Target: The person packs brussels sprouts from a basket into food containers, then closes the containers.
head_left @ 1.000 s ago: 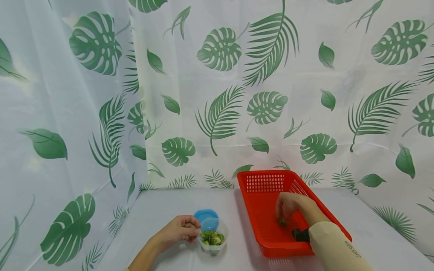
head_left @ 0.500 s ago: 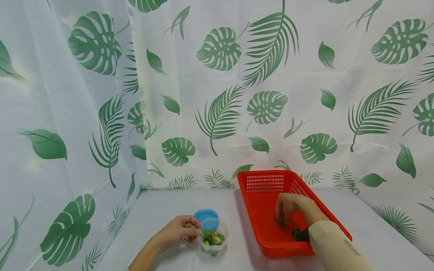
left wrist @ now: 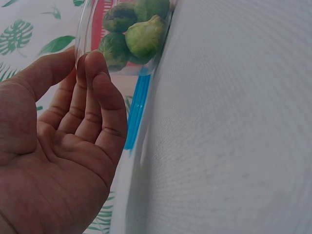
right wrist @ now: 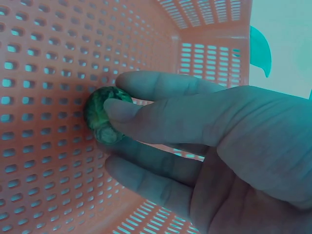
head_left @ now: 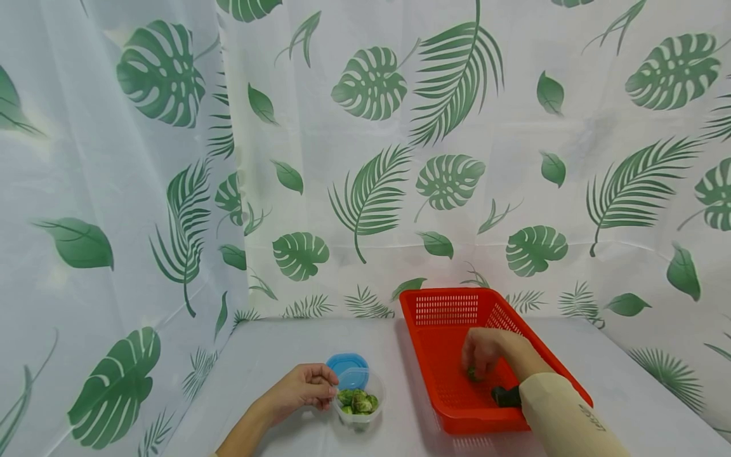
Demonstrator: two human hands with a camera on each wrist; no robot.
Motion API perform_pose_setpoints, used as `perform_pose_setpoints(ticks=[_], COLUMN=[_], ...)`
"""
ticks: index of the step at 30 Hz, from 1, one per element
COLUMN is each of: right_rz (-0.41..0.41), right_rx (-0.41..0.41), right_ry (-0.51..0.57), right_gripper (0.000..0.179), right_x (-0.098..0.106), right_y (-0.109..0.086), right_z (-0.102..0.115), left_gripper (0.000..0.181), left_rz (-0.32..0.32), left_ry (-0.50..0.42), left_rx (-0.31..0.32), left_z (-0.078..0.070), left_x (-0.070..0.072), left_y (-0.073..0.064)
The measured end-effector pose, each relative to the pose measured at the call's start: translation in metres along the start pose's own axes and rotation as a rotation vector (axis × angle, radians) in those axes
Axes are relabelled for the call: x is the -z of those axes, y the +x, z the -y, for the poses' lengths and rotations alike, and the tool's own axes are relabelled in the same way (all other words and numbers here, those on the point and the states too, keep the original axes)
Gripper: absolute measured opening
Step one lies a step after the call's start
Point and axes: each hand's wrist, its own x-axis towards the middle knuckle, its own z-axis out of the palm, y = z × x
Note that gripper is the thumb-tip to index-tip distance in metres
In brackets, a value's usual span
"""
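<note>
My right hand reaches down inside the red plastic basket. Its thumb and fingers pinch a green Brussels sprout low against the perforated basket floor, as the right wrist view shows. My left hand pinches the rim of a small clear plastic container between thumb and fingertips. Several Brussels sprouts lie in that container, which stands on the white table. Behind the container, partly seen through its wall, is a blue lid.
The basket stands to the right of the container, with a strip of white tabletop between them. A short dark object sits by the right cuff, over the basket. A leaf-printed curtain closes off the back and left.
My right hand has shifted very slightly left within the basket, along with the Brussels sprout at its fingertips. The left hand and the container have stayed in place.
</note>
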Motion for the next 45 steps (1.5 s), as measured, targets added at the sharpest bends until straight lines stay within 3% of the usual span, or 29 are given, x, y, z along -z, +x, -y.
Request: perform_pose_setpoints(ticks=[10, 25, 35, 45], right_rz=[0.015, -0.044, -0.155, -0.292], right_rx=[0.014, 0.059, 0.123, 0.241], right_ry=[-0.029, 0.013, 0.037, 0.067], right_gripper=[0.018, 0.017, 0.019, 0.022], right_x=[0.001, -0.002, -0.003, -0.002], right_y=[0.004, 0.006, 0.01, 0.014], right_z=[0.001, 0.001, 0.001, 0.001], left_gripper=[0.037, 0.037, 0.038, 0.037], left_rz=[-0.002, -0.011, -0.012, -0.006], left_ry=[-0.005, 0.0, -0.005, -0.005], left_rx=[0.002, 0.002, 0.011, 0.01], left_z=[-0.001, -0.002, 0.001, 0.001], left_x=[0.0, 0.0, 0.001, 0.001], left_y=[0.0, 0.001, 0.002, 0.001])
